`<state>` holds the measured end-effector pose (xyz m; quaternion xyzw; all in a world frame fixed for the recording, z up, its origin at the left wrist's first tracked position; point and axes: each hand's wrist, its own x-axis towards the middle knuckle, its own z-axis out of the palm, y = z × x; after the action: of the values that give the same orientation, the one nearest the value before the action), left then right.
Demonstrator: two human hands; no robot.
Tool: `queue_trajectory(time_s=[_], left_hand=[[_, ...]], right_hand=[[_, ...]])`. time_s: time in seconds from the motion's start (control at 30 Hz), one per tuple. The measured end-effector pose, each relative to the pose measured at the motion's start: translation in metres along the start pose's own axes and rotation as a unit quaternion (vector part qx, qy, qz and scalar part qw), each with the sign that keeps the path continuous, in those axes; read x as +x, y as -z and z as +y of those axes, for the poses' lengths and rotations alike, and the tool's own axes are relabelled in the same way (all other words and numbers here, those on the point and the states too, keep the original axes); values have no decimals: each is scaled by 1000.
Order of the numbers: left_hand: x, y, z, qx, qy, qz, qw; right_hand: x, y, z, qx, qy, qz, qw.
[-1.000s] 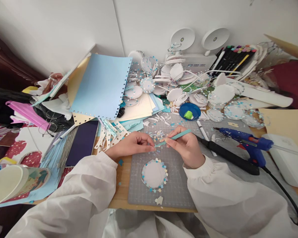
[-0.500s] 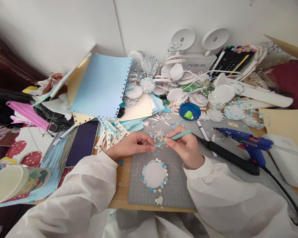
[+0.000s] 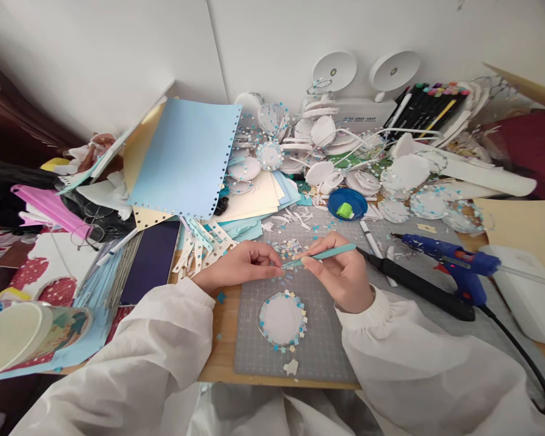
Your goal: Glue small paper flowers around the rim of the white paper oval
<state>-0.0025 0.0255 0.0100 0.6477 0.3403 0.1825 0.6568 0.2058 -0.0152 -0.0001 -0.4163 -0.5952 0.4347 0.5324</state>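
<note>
Crowded desk [image 3: 226, 345], grey mat [image 3: 331, 354] at the front: right hand [image 3: 343, 275] pinches teal tweezers [image 3: 330, 252] above loose stars [image 3: 289, 247], and the left hand's [image 3: 243, 264] grip is pressed together at their tips, contents too small to tell. Steady wrists suit this. Bare mat lies right of the star-rimmed disc [image 3: 281, 318]; the glue gun [image 3: 454, 259] limits room rightward.

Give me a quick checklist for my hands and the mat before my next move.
1. Slim teal tool held in right hand: ok.
2. Something pinched in left hand: cannot tell, too small.
3. Star-edged disc lying on the gray mat: ok.
4. Mat free of scraps near the disc: not ok, a cream scrap lies just nearer you.
5. Glue gun apart from both hands: ok.
</note>
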Motion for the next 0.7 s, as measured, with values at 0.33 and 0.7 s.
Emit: queue_trajectory(time_s=[0.33, 0.7], left_hand=[[0, 0, -1, 13, 4, 1, 1000], [0, 2, -2, 23, 6, -8, 1000]], right_hand=[[2, 0, -2, -1, -22, -12, 1000], [2, 1, 1, 5, -39, -16, 999]])
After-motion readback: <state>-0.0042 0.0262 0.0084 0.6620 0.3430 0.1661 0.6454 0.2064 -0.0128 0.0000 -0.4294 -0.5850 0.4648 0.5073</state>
